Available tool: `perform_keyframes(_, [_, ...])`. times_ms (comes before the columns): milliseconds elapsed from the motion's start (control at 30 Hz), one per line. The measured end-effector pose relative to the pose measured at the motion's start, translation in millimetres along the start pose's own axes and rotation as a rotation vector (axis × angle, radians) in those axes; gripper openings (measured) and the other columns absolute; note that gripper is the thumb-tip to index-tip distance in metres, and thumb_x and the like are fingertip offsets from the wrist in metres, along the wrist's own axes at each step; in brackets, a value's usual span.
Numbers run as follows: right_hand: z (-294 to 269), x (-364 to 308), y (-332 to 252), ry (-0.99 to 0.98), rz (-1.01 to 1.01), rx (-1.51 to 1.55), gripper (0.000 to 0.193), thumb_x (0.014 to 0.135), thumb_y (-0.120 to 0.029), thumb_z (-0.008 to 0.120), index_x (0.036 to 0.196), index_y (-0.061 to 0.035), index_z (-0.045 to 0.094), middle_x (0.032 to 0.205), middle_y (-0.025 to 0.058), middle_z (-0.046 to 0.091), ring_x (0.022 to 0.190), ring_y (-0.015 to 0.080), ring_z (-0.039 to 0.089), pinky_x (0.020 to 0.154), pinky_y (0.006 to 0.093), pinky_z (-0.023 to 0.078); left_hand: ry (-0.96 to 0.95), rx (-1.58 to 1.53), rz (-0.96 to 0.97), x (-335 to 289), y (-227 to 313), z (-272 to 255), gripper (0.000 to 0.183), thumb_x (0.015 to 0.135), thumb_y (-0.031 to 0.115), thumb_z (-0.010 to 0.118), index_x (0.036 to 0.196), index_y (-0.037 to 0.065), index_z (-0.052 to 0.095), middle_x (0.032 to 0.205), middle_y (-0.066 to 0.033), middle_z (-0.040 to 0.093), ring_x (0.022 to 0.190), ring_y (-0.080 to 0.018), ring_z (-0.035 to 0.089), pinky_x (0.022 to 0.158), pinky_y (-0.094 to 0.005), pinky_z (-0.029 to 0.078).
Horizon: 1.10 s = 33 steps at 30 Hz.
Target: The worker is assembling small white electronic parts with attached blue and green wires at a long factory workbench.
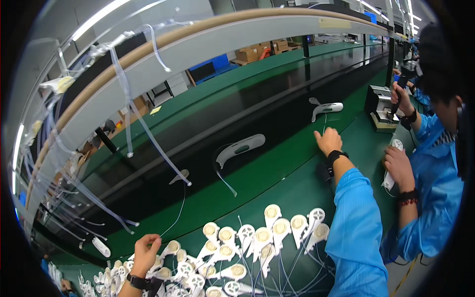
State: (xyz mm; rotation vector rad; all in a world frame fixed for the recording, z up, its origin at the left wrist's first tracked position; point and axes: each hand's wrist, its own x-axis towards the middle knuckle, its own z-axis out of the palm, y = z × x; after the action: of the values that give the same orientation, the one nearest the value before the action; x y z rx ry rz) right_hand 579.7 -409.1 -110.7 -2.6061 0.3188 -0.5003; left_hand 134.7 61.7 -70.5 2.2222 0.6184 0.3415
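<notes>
My left hand pinches the end of a thin pale wire at the left of the green bench. That wire runs up to a small white-grey part on the black belt. Farther right, my right hand has its fingers closed round another thin wire, which leads to a curved white housing with a small piece beside it. Between my hands, a second curved housing lies on the belt, a ribbon trailing off it. Nearest me is a heap of white paddle-shaped parts with round discs and grey wires.
Clear plastic strips dangle from the overhead rail. At the right a co-worker in a blue sleeve holds a dark tool and a white part, beside a small metal fixture. A white piece lies at the far left.
</notes>
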Motion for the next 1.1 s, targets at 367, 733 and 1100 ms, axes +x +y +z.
perform_keyframes(367, [46,80,32,-0.04,-0.012,-0.358,0.022,0.087,-0.023,0.057,0.09,-0.0048,0.068,0.094,0.0183,0.07,0.094,0.0342,0.067,0.079,0.0427,0.054,-0.039,0.306,0.053,14,26,22,0.026,0.075,0.01,0.073,0.095,-0.004,0.066,0.093,-0.0133,0.065,0.082,-0.0212,0.063,0.064,-0.0296,0.051])
perform_keyframes(733, [-120,-141,-9,-0.633,-0.77,0.648,0.013,0.086,-0.018,0.064,0.086,-0.0045,0.063,0.074,0.0082,0.065,0.063,0.0164,0.062,0.056,0.0292,0.048,-0.169,0.351,0.156,15,31,38,0.031,0.075,0.02,0.073,0.094,-0.003,0.067,0.091,-0.0166,0.067,0.086,-0.0298,0.065,0.074,-0.036,0.051])
perform_keyframes(1100, [-205,-217,22,-0.894,-0.893,0.35,0.022,0.085,-0.03,0.066,0.08,-0.0084,0.068,0.063,0.0022,0.064,0.055,0.0156,0.062,0.053,0.0301,0.045,-0.226,0.585,0.205,35,56,69,0.037,0.082,0.035,0.065,0.096,0.002,0.07,0.09,-0.0165,0.068,0.089,-0.0326,0.065,0.079,-0.041,0.051])
